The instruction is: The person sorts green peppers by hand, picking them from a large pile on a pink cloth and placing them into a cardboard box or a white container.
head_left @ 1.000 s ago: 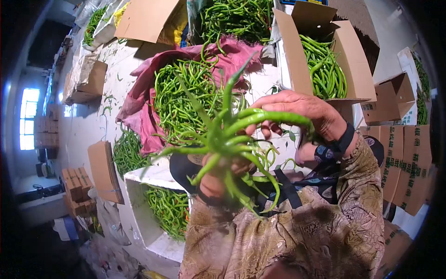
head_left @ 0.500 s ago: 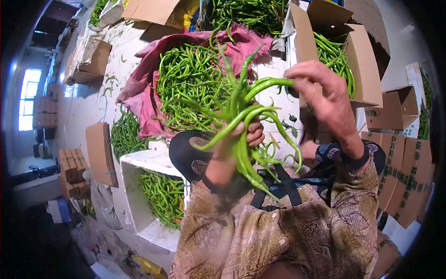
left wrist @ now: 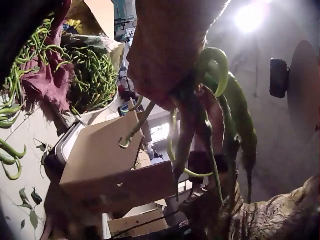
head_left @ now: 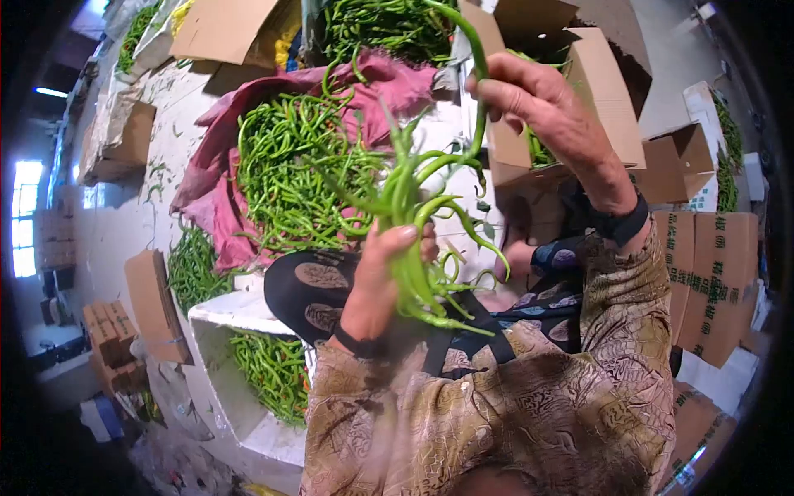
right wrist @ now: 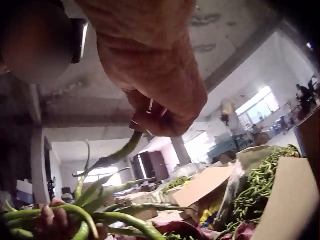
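My left hand (head_left: 376, 273) grips a bunch of long green chili peppers (head_left: 405, 264), their ends fanning out on both sides of the fist. In the left wrist view several of these peppers (left wrist: 242, 115) hang below the hand (left wrist: 165, 55). Farther forward and to the right, my right hand (head_left: 558, 112) pinches a single long green chili pepper (head_left: 480, 116) between thumb and fingers. Its lower end overlaps the tips of the bunch in the head view. The right wrist view has this pepper (right wrist: 122, 152) dangling from the fingertips of the right hand (right wrist: 155, 80).
A pepper heap lies on pink cloth (head_left: 211, 186) ahead. An open cardboard box (head_left: 608, 99) with peppers stands at front right, beyond the right hand. A white foam box (head_left: 211, 364) of peppers sits at left by the knee. Printed cartons (head_left: 715, 281) stand at right.
The right hand has moved forward, away from the bunch, and now pinches one pepper. The left hand keeps its grip on the bunch. The head view has shifted slightly.
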{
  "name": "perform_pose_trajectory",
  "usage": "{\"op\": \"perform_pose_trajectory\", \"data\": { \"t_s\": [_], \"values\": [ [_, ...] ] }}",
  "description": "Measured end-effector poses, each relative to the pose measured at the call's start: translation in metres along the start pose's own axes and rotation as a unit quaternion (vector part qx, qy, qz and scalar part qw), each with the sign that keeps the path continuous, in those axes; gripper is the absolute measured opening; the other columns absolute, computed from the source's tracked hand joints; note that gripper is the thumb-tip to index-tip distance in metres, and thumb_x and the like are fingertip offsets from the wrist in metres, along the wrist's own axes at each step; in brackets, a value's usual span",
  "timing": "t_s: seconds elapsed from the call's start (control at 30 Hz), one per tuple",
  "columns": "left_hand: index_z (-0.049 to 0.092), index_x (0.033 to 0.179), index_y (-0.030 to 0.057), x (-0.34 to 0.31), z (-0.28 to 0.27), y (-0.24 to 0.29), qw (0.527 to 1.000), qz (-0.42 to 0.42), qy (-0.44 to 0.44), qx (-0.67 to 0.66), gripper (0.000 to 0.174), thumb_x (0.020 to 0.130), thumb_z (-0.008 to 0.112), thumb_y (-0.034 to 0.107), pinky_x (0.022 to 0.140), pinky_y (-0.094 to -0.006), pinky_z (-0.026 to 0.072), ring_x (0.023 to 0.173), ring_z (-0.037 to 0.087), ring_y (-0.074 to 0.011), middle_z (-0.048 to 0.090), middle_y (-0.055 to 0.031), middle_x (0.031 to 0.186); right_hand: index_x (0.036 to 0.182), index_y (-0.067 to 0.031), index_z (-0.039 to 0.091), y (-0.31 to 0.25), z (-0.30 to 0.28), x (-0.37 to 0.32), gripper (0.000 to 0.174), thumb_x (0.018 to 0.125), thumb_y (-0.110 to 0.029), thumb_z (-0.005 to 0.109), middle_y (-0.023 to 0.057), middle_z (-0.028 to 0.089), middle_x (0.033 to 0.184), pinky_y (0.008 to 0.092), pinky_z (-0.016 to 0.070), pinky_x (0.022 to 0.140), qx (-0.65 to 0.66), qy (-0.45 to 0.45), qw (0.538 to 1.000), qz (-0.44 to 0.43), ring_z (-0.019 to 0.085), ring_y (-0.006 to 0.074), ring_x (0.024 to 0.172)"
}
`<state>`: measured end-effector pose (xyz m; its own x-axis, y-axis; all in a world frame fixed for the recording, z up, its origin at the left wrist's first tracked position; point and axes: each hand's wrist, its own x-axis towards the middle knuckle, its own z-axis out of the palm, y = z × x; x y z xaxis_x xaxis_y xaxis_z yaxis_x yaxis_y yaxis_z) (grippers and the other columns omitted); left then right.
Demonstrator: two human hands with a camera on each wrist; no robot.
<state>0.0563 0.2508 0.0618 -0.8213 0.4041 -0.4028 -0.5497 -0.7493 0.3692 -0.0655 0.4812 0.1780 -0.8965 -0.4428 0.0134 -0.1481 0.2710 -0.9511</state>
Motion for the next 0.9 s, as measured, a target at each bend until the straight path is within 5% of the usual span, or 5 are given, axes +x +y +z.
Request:
{"op": "perform_pose_trajectory", "data": {
  "t_s": [0.33, 0.53, 0.63, 0.77, 0.9],
  "values": [
    [0.040, 0.134, 0.0023, 0.005, 0.009, 0.000, 0.999, 0.020, -0.016, -0.040, 0.059, 0.079, 0.060, 0.013, 0.061, -0.0247, 0.0374, 0.069, 0.043, -0.0114, 0.048, -0.0041, 0.088, 0.112, -0.0029, 0.058, 0.044, -0.057, -0.018, 0.029, 0.097, -0.028, 0.055, -0.0013, 0.062, 0.090, 0.0109, 0.0411, 0.050, 0.179, 0.086, 0.974, 0.105, 0.053, 0.0002, 0.066],
    [0.041, 0.132, 0.0040, 0.006, 0.006, 0.003, 0.994, 0.028, -0.069, -0.083, 0.063, 0.075, 0.065, 0.016, 0.060, -0.0235, 0.0389, 0.068, 0.044, -0.0094, 0.047, -0.0017, 0.087, 0.108, -0.0062, 0.063, 0.088, -0.131, -0.016, 0.028, 0.094, -0.030, 0.057, -0.0016, 0.062, 0.088, 0.0194, 0.0423, 0.059, -0.073, 0.175, 0.967, 0.172, 0.052, 0.0039, 0.068],
    [0.042, 0.130, 0.0054, 0.006, 0.005, 0.003, 0.994, 0.027, -0.075, -0.077, 0.063, 0.074, 0.066, 0.020, 0.061, -0.0259, 0.0375, 0.067, 0.043, -0.0103, 0.046, -0.0011, 0.086, 0.108, -0.0025, 0.063, 0.093, -0.122, -0.026, 0.030, 0.093, -0.028, 0.057, 0.0025, 0.064, 0.091, 0.0241, 0.0467, 0.065, -0.276, 0.251, 0.923, 0.098, 0.056, 0.0079, 0.075],
    [0.041, 0.129, 0.0053, 0.006, 0.007, 0.001, 0.988, 0.015, -0.108, -0.107, 0.062, 0.074, 0.064, 0.021, 0.061, -0.0283, 0.0349, 0.065, 0.039, -0.0116, 0.042, 0.0002, 0.081, 0.101, 0.0016, 0.065, 0.033, -0.048, -0.039, 0.027, 0.092, -0.023, 0.057, 0.0029, 0.066, 0.087, 0.0257, 0.0501, 0.070, -0.088, 0.066, 0.991, 0.073, 0.061, 0.0105, 0.077],
    [0.039, 0.129, 0.0053, 0.009, 0.009, 0.000, 0.985, 0.025, -0.135, -0.105, 0.061, 0.076, 0.062, 0.024, 0.060, -0.0282, 0.0343, 0.064, 0.039, -0.0115, 0.041, -0.0001, 0.079, 0.103, 0.0019, 0.065, 0.008, 0.022, -0.053, 0.020, 0.086, -0.009, 0.062, 0.0104, 0.066, 0.088, 0.0273, 0.0491, 0.073, -0.124, -0.088, 0.988, 0.012, 0.062, 0.0163, 0.079]
  ]
}}
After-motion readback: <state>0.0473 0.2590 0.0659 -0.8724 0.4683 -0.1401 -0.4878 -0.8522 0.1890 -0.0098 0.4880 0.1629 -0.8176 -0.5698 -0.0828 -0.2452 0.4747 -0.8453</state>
